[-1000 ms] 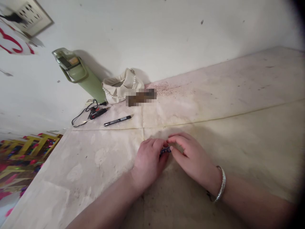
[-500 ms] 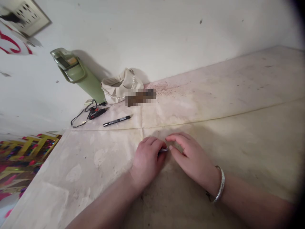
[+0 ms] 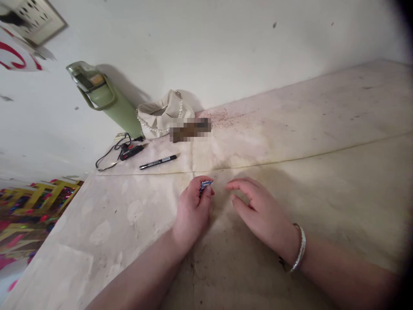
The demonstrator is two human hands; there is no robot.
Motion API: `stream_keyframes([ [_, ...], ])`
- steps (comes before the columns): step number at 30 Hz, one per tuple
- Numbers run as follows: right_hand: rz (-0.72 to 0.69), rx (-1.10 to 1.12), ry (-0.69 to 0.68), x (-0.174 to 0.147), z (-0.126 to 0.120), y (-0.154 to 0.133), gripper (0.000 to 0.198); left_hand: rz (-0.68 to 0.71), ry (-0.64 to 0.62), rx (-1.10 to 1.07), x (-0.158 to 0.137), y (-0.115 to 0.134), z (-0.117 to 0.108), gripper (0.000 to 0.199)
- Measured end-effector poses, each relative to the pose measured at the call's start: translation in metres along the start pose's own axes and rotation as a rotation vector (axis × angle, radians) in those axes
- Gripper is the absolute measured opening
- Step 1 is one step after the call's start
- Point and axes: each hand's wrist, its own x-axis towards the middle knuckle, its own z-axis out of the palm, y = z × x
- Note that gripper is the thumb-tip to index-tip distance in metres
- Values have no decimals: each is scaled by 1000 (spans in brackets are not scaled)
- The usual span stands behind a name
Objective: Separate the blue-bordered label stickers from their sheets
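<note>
Left hand (image 3: 192,204): closed, with a small blue-and-white item (image 3: 205,185) pinched between thumb and curled fingers. The item's visible part slants up to the right; the rest is hidden. Right hand (image 3: 258,202): half open, thumb and fingers parted, gripping nothing, to the right of the item and apart from it. Beyond: black marker (image 3: 158,162). Pale pouch (image 3: 153,121): mouth gaping, contents not discernible. Green bottle (image 3: 120,113): capped, beside the pouch
</note>
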Motion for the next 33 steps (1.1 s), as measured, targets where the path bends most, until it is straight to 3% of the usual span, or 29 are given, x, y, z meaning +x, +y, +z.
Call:
stream_keyframes([
  [12,-16,-29,-26,0,-1,0,24,-49,-8,-238,1,-1,2,19],
  [18,-6,-34,-23,-1,-1,0,21,43,-105,-119,-3,5,-2,21],
  [23,-15,-20,-19,0,0,-1,18,74,-169,-215,-4,8,-1,17],
  [28,-17,5,-7,1,1,-1,19,219,-208,-240,-2,6,-2,22],
  [33,-5,63,30,-2,1,0,20,194,-223,-311,-3,5,-2,24],
])
